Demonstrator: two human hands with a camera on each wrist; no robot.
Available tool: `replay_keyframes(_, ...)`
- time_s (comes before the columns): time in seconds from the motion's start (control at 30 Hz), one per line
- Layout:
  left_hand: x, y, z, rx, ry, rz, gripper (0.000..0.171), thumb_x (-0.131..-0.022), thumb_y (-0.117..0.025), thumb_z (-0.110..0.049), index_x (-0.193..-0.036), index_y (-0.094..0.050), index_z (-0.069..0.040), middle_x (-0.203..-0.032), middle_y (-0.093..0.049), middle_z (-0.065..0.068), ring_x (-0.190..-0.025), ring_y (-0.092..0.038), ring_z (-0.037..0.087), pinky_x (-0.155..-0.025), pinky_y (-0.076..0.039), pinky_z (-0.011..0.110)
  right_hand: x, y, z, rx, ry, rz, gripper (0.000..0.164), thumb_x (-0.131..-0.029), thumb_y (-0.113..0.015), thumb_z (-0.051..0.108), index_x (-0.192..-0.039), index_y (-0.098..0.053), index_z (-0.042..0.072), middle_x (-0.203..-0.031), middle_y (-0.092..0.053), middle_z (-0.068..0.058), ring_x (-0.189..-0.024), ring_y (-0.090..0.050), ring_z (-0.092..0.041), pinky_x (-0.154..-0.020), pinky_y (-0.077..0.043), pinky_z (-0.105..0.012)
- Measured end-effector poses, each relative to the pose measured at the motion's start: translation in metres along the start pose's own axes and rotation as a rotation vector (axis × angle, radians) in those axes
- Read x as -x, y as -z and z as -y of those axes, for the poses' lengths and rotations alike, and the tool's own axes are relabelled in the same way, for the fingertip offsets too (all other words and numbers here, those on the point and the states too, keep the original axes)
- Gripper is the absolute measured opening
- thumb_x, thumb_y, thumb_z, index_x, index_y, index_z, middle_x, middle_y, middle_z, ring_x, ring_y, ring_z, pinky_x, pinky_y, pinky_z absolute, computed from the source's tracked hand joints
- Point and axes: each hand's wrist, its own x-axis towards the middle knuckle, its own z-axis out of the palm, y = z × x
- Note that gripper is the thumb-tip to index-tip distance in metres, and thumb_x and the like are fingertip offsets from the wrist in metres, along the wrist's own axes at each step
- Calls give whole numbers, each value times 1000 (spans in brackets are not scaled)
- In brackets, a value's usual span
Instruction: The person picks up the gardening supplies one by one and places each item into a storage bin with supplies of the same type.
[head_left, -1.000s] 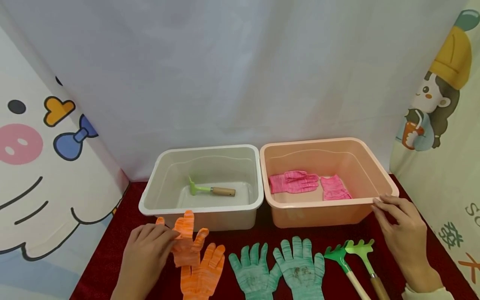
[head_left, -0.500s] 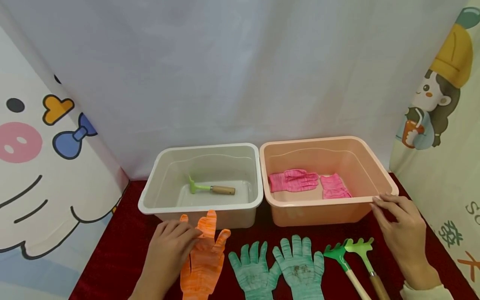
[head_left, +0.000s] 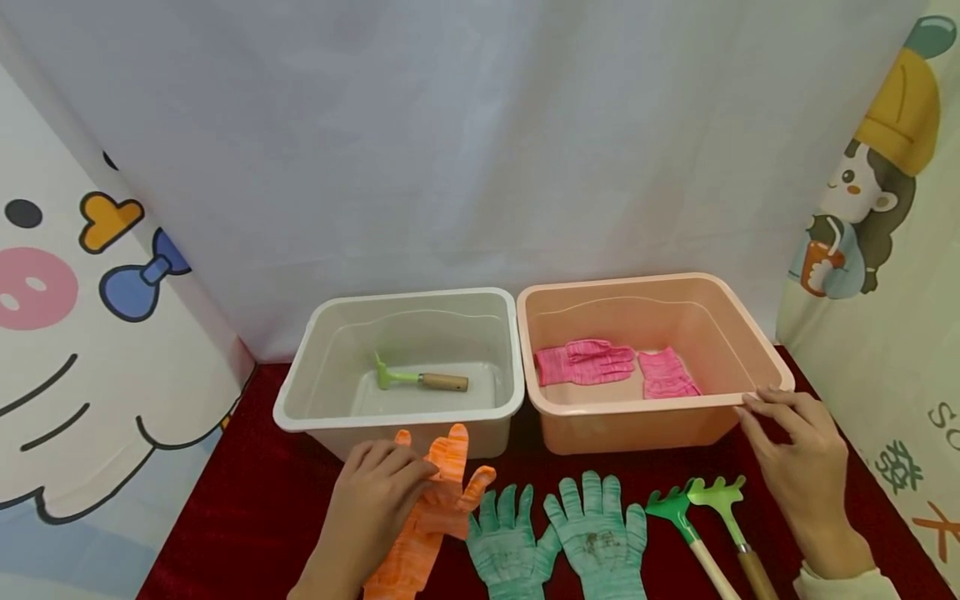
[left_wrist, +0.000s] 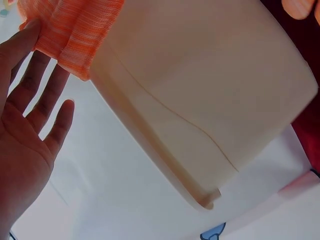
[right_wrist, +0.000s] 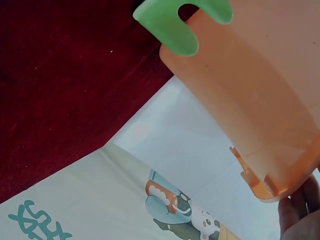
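My left hand (head_left: 375, 504) pinches an orange knitted glove (head_left: 448, 475) between thumb and fingers, in front of the white basin (head_left: 352, 433). In the left wrist view, the glove's cuff (left_wrist: 80, 37) hangs from my fingertips. Beneath lies a second orange glove (head_left: 408, 557), partly covered by the hand and the held glove. My right hand (head_left: 802, 467) grips the front right corner of the peach basin (head_left: 637, 429) by its rim; the right wrist view shows only some of its fingers (right_wrist: 300, 210) there.
Two green gloves (head_left: 600, 537), one smudged, lie palm up on the red cloth (head_left: 217, 500). Beside them are a dark green rake (head_left: 678, 512) and a light green rake (head_left: 723, 504). Another small rake (head_left: 442, 382) is in the white basin; pink gloves (head_left: 588, 364) lie in the peach one.
My left hand has carried the orange glove to the right, past the lying orange glove, until it partly overlaps the left green glove in view. My right hand stays at the basin rim.
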Motion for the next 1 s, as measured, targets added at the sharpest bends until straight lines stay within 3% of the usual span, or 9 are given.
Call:
replay_keyframes(0.07, -3, -2, -3, 5, -12, -6, 17, -77, -91, -18, -90, -80, -21, -87, -72, -10, -88, -64, 15, -84, -52, 40, 0, 0, 0, -5, -8, -2, 81, -102, -57, 64, -95, -77, -14, -100, -71, -30, -104, -57, -6, -104, -31, -3)
replay_keyframes(0.17, -8, -4, -8, 13, -26, -1, 21, -75, -93, -16, -90, -80, -21, -89, -73, -10, -89, -63, 14, -84, -52, 40, 0, -1, 1, -30, -12, -29, 80, -100, -60, 65, -94, -77, -13, -99, -70, -30, -108, -52, 5, -104, -33, -4)
replay_keyframes(0.37, -16, -9, -17, 21, -53, 19, 25, -73, -96, -16, -91, -80, -22, -89, -72, -11, -88, -63, 13, -85, -52, 39, 1, -4, 0, -59, -25, -52, 80, -98, -63, 66, -93, -77, -13, -99, -71, -31, -115, -46, 16, -106, -34, -5)
replay_keyframes(0.77, -29, -20, -28, 39, -93, 24, 27, -73, -97, -15, -92, -80, -22, -90, -73, -10, -88, -63, 12, -85, -54, 38, 1, -6, -1, -85, -34, -73, 81, -96, -65, 66, -92, -77, -14, -98, -71, -33, -117, -45, 19, -106, -35, -7)
replay_keyframes(1.0, -37, -26, -35, 69, -118, 18, 21, -78, -94, -17, -91, -79, -22, -89, -73, -10, -86, -61, 13, -85, -53, 37, 4, -11, -3, -81, -42, -113, 85, -93, -64, 71, -89, -78, -12, -97, -71, -30, -112, -53, 8, -105, -36, -6)
